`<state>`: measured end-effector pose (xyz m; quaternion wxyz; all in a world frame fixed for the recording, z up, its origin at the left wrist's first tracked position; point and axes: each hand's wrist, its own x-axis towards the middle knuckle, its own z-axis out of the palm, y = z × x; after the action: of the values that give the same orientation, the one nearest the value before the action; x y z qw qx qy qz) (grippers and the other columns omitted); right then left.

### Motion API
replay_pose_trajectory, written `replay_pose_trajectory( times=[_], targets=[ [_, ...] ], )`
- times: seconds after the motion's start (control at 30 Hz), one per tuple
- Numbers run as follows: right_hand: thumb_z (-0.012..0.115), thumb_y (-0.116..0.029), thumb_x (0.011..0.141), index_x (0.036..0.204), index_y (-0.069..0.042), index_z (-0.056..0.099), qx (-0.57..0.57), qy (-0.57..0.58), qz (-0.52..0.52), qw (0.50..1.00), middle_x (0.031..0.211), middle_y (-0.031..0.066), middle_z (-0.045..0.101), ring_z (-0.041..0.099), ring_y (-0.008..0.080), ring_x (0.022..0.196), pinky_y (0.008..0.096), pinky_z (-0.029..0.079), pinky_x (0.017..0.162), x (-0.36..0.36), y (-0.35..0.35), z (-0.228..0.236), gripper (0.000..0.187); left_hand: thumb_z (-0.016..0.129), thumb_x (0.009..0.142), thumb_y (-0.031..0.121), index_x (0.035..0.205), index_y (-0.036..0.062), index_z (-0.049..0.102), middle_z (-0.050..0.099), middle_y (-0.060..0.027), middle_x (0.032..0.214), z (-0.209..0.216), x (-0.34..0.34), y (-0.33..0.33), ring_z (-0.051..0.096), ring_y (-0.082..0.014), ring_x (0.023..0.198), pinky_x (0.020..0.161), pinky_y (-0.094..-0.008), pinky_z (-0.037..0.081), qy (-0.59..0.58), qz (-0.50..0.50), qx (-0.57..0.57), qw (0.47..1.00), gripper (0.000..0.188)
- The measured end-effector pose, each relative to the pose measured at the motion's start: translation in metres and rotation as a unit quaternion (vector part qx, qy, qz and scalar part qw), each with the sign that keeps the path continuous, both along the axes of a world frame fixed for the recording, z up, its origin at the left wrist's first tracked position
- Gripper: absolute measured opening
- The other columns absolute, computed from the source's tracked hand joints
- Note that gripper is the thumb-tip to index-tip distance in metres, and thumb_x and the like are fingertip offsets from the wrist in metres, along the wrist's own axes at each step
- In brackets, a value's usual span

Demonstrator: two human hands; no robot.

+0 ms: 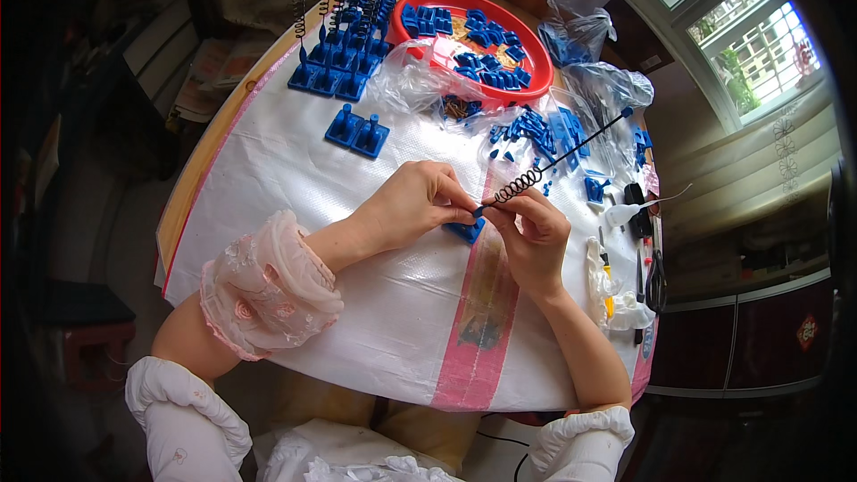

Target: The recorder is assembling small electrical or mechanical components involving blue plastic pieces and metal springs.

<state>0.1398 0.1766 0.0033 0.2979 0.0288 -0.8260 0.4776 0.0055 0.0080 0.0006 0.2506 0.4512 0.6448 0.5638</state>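
Near the middle of the table, both hands meet at the lower end of a black coiled wire rod (pixel 521 186). The rod slants up to the right and carries a small blue tip at its far end. My right hand (pixel 536 234) is closed, pinching the rod just below its coil. The fingers of my left hand (pixel 420 201) are closed on a small blue piece (pixel 479 211) at the rod's lower end. Just under the fingertips lies a blue plastic base (pixel 465 230), partly hidden by the hands. Whether the blue piece is joined to it I cannot tell.
Blue bases with upright coiled rods (pixel 328 71) stand at the far left, near a two-post blue base (pixel 357 131). Behind is a red basin (pixel 534 31) of blue parts. Loose blue pieces (pixel 527 129) lie right of centre; a white squeeze bottle (pixel 622 214) and tools line the right edge.
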Motion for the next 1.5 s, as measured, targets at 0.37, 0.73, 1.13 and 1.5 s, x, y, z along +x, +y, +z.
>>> replay_pose_trajectory(
  times=[0.37, 0.73, 1.13, 1.5],
  targets=[
    [0.076, 0.012, 0.082, 0.094, 0.005, 0.073, -0.011, -0.003, 0.005, 1.0, 0.086, 0.0064, 0.065, 0.061, 0.013, 0.076, 0.0261, 0.048, 0.067, 0.0001, -0.0017, 0.0011, 0.014, 0.079, 0.085, 0.0, 0.102, 0.0011, 0.08, 0.067, -0.0054, 0.089, -0.0012, 0.0001, 0.0004, 0.065, -0.0136, 0.083, 0.076, -0.0267, 0.053, 0.002, 0.002, 0.003, 1.0, 0.017],
    [0.076, 0.013, 0.081, 0.093, 0.006, 0.073, -0.019, -0.002, 0.003, 1.0, 0.087, 0.0064, 0.066, 0.061, 0.0128, 0.077, 0.0259, 0.048, 0.067, -0.0005, -0.0023, 0.0008, 0.015, 0.08, 0.085, 0.002, 0.101, 0.0023, 0.08, 0.067, -0.0055, 0.088, 0.0008, 0.0008, 0.0001, 0.065, -0.0137, 0.082, 0.075, -0.027, 0.052, 0.005, 0.005, 0.001, 1.0, 0.017],
    [0.076, 0.013, 0.08, 0.092, 0.005, 0.074, -0.013, 0.006, 0.004, 1.0, 0.085, 0.0063, 0.067, 0.062, 0.0128, 0.075, 0.026, 0.048, 0.066, -0.0016, -0.0014, 0.0011, 0.015, 0.08, 0.085, 0.002, 0.101, 0.0022, 0.081, 0.067, -0.0055, 0.089, 0.0, 0.0006, 0.0004, 0.065, -0.0139, 0.083, 0.076, -0.0268, 0.052, 0.004, 0.004, -0.006, 1.0, 0.016],
    [0.075, 0.014, 0.08, 0.092, 0.005, 0.074, -0.003, 0.007, 0.001, 1.0, 0.086, 0.0064, 0.067, 0.063, 0.0127, 0.076, 0.0262, 0.049, 0.066, -0.0013, -0.002, 0.003, 0.016, 0.08, 0.086, 0.002, 0.102, 0.0027, 0.081, 0.067, -0.0052, 0.089, -0.0005, 0.0016, 0.0011, 0.065, -0.0133, 0.082, 0.075, -0.0268, 0.052, -0.011, 0.002, 0.002, 1.0, 0.016]
  ],
)
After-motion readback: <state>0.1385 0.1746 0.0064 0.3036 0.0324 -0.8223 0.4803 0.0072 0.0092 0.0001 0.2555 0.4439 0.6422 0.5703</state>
